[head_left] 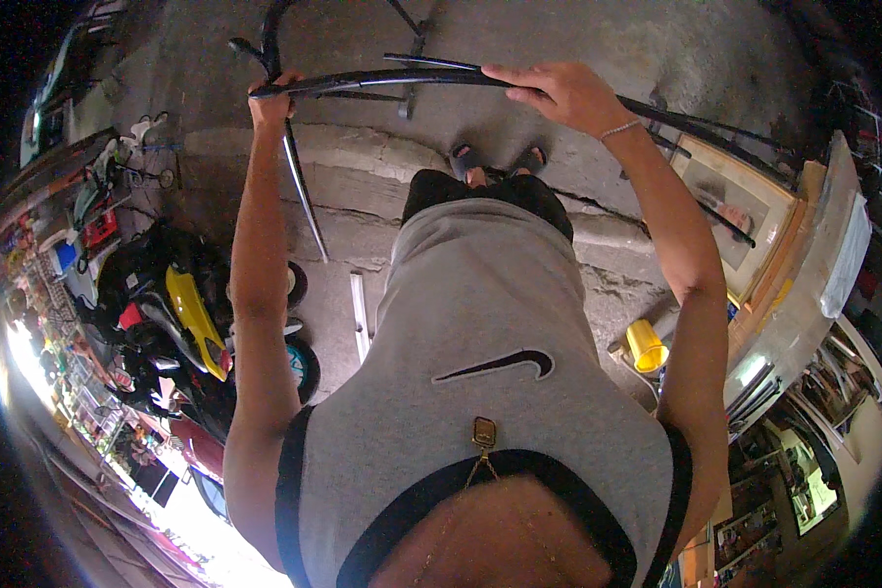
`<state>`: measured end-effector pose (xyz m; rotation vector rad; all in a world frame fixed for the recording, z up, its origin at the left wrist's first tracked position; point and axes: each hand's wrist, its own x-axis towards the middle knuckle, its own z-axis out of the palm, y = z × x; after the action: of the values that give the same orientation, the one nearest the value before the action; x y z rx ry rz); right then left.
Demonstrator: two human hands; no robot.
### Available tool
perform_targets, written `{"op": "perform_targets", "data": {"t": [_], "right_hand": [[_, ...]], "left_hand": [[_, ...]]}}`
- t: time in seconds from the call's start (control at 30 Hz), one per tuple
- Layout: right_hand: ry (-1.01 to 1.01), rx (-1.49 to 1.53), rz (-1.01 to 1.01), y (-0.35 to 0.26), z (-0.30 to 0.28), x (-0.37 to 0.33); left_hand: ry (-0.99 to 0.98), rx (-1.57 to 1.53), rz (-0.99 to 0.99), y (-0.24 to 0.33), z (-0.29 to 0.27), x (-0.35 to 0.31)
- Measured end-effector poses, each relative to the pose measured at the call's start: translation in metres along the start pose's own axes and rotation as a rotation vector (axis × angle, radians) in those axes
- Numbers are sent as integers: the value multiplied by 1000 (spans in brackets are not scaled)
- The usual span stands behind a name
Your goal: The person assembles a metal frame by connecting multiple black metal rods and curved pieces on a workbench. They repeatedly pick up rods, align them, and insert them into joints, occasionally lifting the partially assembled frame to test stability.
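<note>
A black tubular metal frame stretches across the far part of the head view, over the concrete floor. My left hand is closed round the tubing at its left side, where a curved black tube rises and a thinner rod slants down toward the floor. My right hand lies across the long bar, with fingers pointing left and the tube passing under the palm. Beyond that hand the bar runs on to the right. What kind of frame it is I cannot tell.
Cracked concrete steps lie near my sandalled feet. On the left stands a black and yellow motorbike beside clutter. To the right are a yellow bucket, a framed panel and stacked boards.
</note>
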<state>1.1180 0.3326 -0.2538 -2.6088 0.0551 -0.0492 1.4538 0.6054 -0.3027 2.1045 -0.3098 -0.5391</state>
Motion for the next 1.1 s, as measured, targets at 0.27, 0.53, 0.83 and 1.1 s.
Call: {"op": "perform_targets", "data": {"t": [0.27, 0.53, 0.83, 1.1], "right_hand": [[19, 72, 32, -1, 5, -5], [2, 79, 52, -3, 9, -9], [-32, 59, 78, -3, 7, -10], [-48, 24, 75, 0, 7, -11]], "left_hand": [[-178, 2, -84, -4, -9, 16], [-529, -201, -337, -16, -15, 35], [-605, -255, -286, -30, -14, 46], [-516, -220, -290, -30, -16, 39]]}}
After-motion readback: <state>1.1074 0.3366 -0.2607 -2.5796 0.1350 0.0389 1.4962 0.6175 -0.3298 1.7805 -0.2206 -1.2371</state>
